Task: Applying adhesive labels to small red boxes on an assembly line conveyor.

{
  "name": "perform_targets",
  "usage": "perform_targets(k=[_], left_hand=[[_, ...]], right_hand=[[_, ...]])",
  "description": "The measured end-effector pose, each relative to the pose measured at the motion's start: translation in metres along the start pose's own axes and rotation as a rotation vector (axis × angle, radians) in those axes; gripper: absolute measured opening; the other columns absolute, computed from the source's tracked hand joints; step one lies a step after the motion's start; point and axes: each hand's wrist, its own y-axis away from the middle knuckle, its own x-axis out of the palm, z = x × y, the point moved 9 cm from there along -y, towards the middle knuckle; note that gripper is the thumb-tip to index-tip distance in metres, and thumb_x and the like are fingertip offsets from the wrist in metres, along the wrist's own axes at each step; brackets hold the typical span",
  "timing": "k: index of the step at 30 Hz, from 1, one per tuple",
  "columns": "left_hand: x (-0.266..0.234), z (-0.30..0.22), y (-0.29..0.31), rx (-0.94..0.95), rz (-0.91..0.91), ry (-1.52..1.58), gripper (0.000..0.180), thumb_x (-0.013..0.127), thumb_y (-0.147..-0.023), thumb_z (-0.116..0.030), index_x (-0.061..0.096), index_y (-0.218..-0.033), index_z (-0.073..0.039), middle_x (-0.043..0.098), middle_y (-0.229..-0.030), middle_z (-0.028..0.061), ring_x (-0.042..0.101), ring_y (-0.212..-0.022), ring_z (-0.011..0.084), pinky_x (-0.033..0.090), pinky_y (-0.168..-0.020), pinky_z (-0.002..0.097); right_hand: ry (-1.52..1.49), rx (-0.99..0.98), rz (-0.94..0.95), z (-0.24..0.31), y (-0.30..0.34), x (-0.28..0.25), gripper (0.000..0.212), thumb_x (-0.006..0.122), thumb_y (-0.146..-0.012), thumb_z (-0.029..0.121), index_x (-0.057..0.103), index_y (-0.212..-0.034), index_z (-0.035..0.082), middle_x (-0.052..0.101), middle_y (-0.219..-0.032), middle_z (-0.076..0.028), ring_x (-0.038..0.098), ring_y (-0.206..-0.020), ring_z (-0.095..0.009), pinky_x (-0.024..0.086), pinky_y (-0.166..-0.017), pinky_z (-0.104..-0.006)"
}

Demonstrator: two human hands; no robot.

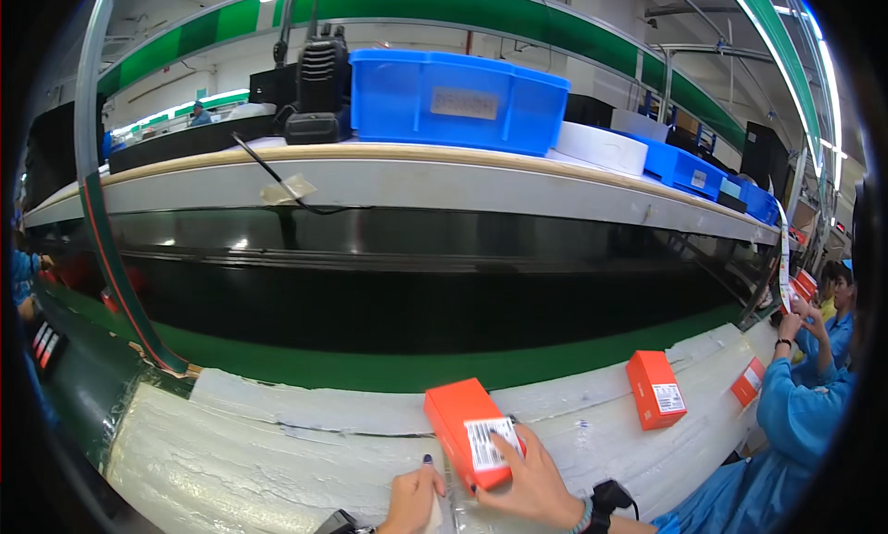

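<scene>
An orange-red box [450, 408] with a white barcode label lies tilted on the pale, film-covered work surface, in front of me. My right hand [536, 486] grips its near right end, fingers over the label and thumb at the lower edge. Just left of the box, my left hand [413, 499] is closed with its thumb extended upward. A pale edge shows beside its fingers, but I cannot make out what it is. A second orange-red box [655, 390], also labelled, stands farther right, and a third [748, 381] lies beyond it.
A green conveyor belt [370, 356] runs behind the work surface [277, 469]. Above it, a shelf [444, 173] carries a blue bin [453, 99], a black walkie-talkie [321, 85] and a white roll [601, 147]. At right, a co-worker in blue [800, 405] handles a label strip [784, 257].
</scene>
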Motion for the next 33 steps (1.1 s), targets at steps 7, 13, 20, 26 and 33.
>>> perform_targets(k=[7,13,20,26,33], left_hand=[[0.004,-0.005,-0.003,0.043,0.046,0.067,0.039,0.038,-0.101,-0.029,0.056,-0.077,-0.003,0.052,-0.069,0.0029,0.048,-0.064,0.0109,0.04,-0.059,0.0272],[0.008,-0.026,-0.001,0.201,0.091,0.055,0.024,0.047,-0.097,-0.016,0.061,-0.094,0.003,0.063,-0.086,0.0056,0.057,-0.081,0.0081,0.045,-0.067,0.0218],[0.019,-0.058,0.019,0.388,0.174,-0.041,0.024,0.044,-0.099,-0.021,0.057,-0.088,-0.003,0.053,-0.079,0.004,0.049,-0.067,0.0107,0.043,-0.064,0.025],[0.019,-0.039,0.011,0.11,0.19,0.467,0.009,0.049,-0.093,-0.011,0.056,-0.09,-0.005,0.052,-0.081,0.0003,0.048,-0.069,0.0074,0.041,-0.065,0.0206],[-0.007,0.006,-0.009,-0.324,0.117,0.606,0.024,0.038,-0.097,-0.021,0.053,-0.1,-0.003,0.057,-0.072,0.004,0.041,-0.043,0.0061,0.036,-0.041,0.0194]], right_hand=[[-0.303,0.123,0.156,-0.049,0.039,0.017,0.055,0.069,-0.078,0.028,0.055,-0.123,0.001,0.047,-0.125,-0.024,0.051,-0.111,-0.037,0.042,-0.094,-0.0405],[-0.881,0.223,0.245,-0.044,0.01,0.003,0.037,0.049,-0.087,-0.002,0.059,-0.121,0.006,0.063,-0.11,-0.01,0.06,-0.096,-0.016,0.045,-0.088,-0.0284],[-0.869,0.094,0.567,0.002,-0.008,0.023,0.042,0.047,-0.088,0.0,0.049,-0.129,0.01,0.063,-0.1,-0.007,0.059,-0.096,-0.015,0.045,-0.087,-0.0301],[-0.733,-0.085,0.494,0.011,-0.008,0.05,0.047,0.048,-0.088,0.0,0.05,-0.132,0.015,0.061,-0.096,-0.007,0.054,-0.095,-0.017,0.04,-0.09,-0.0318],[-0.847,-0.286,0.271,0.009,-0.017,0.001,0.042,0.053,-0.087,-0.001,0.055,-0.126,0.015,0.054,-0.116,-0.009,0.05,-0.111,-0.022,0.036,-0.1,-0.0331]])
